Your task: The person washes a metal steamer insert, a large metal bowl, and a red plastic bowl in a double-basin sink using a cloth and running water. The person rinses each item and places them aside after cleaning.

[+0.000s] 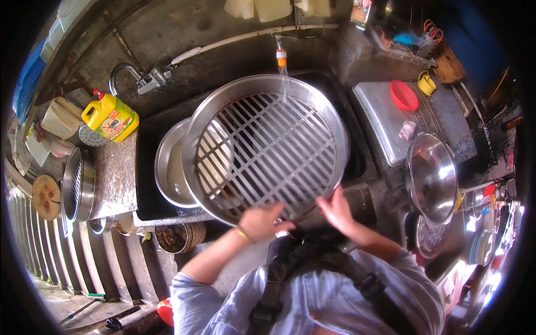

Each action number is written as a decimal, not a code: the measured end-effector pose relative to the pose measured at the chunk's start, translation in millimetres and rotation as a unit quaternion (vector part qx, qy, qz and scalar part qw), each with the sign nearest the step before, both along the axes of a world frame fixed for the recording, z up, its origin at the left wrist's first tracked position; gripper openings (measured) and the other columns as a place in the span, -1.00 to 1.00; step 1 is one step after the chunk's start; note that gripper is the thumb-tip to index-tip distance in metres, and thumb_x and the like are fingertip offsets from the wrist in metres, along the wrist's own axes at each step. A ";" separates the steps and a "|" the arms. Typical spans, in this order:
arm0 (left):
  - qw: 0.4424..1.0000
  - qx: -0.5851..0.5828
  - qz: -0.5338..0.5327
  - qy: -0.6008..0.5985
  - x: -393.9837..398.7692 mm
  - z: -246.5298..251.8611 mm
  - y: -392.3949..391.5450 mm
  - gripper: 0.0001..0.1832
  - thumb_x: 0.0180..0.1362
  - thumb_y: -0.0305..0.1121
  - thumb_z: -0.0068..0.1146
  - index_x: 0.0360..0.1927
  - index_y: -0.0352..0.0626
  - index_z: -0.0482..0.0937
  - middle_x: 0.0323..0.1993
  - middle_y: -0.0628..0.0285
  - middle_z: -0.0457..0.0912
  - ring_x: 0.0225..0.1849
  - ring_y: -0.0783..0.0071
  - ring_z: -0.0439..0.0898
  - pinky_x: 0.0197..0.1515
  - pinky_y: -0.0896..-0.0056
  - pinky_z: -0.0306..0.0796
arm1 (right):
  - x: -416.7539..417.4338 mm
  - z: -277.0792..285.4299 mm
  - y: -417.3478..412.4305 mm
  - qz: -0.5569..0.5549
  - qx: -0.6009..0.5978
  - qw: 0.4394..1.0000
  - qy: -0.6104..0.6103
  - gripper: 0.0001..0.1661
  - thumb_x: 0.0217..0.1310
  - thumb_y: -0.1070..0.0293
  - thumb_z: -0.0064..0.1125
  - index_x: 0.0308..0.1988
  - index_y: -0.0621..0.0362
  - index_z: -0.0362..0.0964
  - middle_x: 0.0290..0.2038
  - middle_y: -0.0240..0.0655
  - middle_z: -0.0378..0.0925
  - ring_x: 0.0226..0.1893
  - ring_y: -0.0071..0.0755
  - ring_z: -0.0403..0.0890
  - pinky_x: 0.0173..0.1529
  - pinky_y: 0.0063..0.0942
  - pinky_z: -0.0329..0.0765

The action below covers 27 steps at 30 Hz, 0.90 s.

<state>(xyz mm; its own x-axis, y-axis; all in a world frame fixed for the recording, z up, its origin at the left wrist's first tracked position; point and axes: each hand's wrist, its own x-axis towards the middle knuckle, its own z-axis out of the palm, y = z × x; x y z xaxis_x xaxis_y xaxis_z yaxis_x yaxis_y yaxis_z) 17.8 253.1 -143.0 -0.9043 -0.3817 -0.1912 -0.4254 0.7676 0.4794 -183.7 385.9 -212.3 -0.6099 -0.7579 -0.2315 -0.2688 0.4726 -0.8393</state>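
A large round metal steamer tray [268, 144] with a slatted base lies over the black sink [362, 157]. My left hand [261, 222], with a yellow band at the wrist, holds its near rim, fingers inside and thumb outside. Farther right, my right hand [337, 211] grips the same rim. Water runs from a tap with an orange collar [281, 58] onto the tray's far side. Partly hidden beneath the tray's left side is a metal basin [173, 178] with cloudy liquid in it.
Left of the sink, a yellow OMO detergent jug [111, 119] and another slatted steamer tray [78, 184] stand on a ledge. A chrome faucet [146, 79] juts from behind. To the right are a red bowl [404, 95], a metal board [379, 121] and a large steel bowl [431, 176].
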 end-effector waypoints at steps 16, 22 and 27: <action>0.944 -0.275 -0.178 0.046 87.7 15.4 20.9 -0.61 -0.13 -0.02 0.09 -0.80 -0.04 0.32 -0.82 0.33 0.31 -0.74 0.44 0.39 -0.68 0.38 0.27 | -30.2 13.0 -27.5 0.509 -0.237 0.742 0.366 -0.48 -0.32 -0.20 0.09 -0.70 0.03 0.21 -0.69 -0.47 0.31 -0.56 -0.40 0.43 -0.38 -0.46 0.26; 0.911 -0.379 -0.128 0.098 56.3 123.9 -5.8 -0.55 -0.35 0.12 0.12 -0.80 -0.04 0.34 -0.74 0.35 0.30 -0.54 0.41 0.32 -0.31 0.34 0.17 | -21.8 36.6 -10.7 0.359 -0.303 0.839 0.273 -0.45 -0.39 -0.16 0.22 -0.71 0.09 0.24 -0.73 -0.38 0.28 -0.63 -0.31 0.39 -0.45 -0.44 0.27; 0.890 -0.393 -0.148 0.179 9.3 170.7 -46.9 -0.49 -0.38 0.17 0.14 -0.71 -0.11 0.37 -0.67 0.31 0.34 -0.49 0.36 0.33 -0.19 0.30 0.23 | -10.4 50.9 -7.3 0.167 -0.260 0.950 0.045 -0.43 -0.27 0.04 0.33 -0.77 0.25 0.21 -0.80 -0.26 0.17 -0.76 -0.48 0.19 -0.65 -0.50 0.20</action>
